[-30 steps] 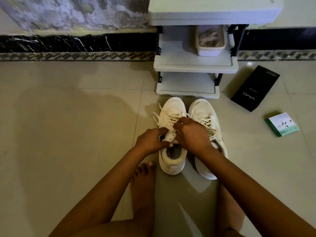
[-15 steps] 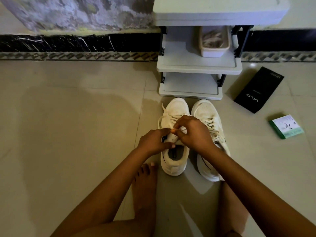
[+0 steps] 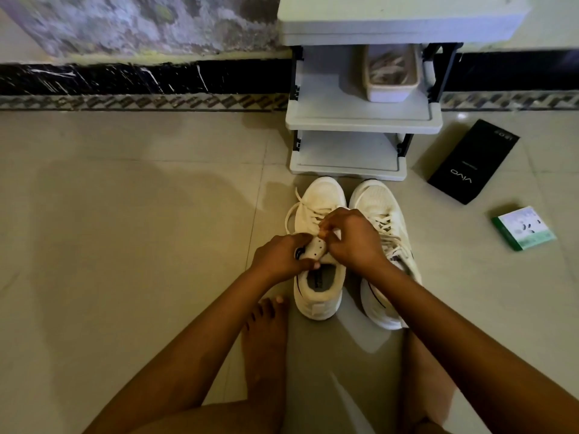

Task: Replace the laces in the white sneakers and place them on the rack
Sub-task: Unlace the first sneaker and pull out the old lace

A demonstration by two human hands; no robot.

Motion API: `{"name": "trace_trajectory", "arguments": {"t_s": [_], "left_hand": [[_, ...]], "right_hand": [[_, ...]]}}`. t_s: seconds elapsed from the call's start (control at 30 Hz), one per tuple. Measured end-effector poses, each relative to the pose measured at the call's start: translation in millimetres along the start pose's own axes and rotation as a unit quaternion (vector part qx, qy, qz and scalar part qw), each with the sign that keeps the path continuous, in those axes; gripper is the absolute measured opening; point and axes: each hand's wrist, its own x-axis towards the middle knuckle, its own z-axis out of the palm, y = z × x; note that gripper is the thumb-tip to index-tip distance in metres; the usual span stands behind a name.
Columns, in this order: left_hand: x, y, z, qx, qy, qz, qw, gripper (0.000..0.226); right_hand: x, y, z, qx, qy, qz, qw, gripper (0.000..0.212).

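Gripping the left sneaker [image 3: 316, 296], both hands work its lace [image 3: 308, 214].

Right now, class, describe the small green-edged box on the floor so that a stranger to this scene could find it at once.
Start at the grey shoe rack against the wall, then look to the floor on its right, where a black vivo box lies. Nearer the person and further right lies the small box. Its white top and green edges set it apart from its long black neighbour.
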Motion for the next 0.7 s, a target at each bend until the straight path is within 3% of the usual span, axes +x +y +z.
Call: {"name": "trace_trajectory", "arguments": {"t_s": [0.07, 0.1, 0.13, 0.17, 0.23, 0.27, 0.33, 0.43, 0.57, 0.7], "left_hand": [[0, 0, 1, 0.006, 0.002, -0.005, 1.000, 0.067], [-1, 0, 3, 0.009, 0.005, -0.009, 1.000, 0.067], [-2, 0, 4, 0.013, 0.007, -0.012, 1.000, 0.067], [-2, 1, 4, 0.017, 0.005, -0.012, 1.000, 0.067], [-1, 2, 3, 0.029, -0.003, -0.011, 1.000, 0.069], [-1, 3, 2, 0.038, -0.006, -0.009, 0.999, 0.069], [-3, 6, -1, 0.058, -0.003, -0.009, 0.998, 0.068], [-4, 8, -1, 0.063, 0.013, -0.007, 0.998, 0.067], [-5, 13, 2, 0.032, 0.052, -0.013, 0.998, 0.059], [-2, 16, 6, 0.027, 0.089, -0.037, 0.995, 0.052]], "right_hand": [[-6, -3, -9, 0.227, -0.017, 0.062, 0.972, 0.011], [-11, -12, -16, 0.344, -0.038, 0.078, 0.935, 0.011], [-13, -22, -24, 0.432, -0.059, 0.063, 0.898, 0.011], [-11, -32, -31, 0.445, -0.068, 0.023, 0.893, 0.012], [0, -49, -41, 0.360, -0.017, -0.039, 0.932, 0.011], [8, -52, -45, 0.318, 0.037, -0.038, 0.947, 0.009], [18, -44, -51, 0.228, 0.112, -0.003, 0.967, 0.026], [7, -11, -47, 0.118, 0.001, 0.042, 0.992, 0.056], [-13, 8, -26, 0.015, -0.168, 0.007, 0.986, 0.075], [-13, 10, -13, -0.070, -0.138, -0.020, 0.988, 0.056]]}}
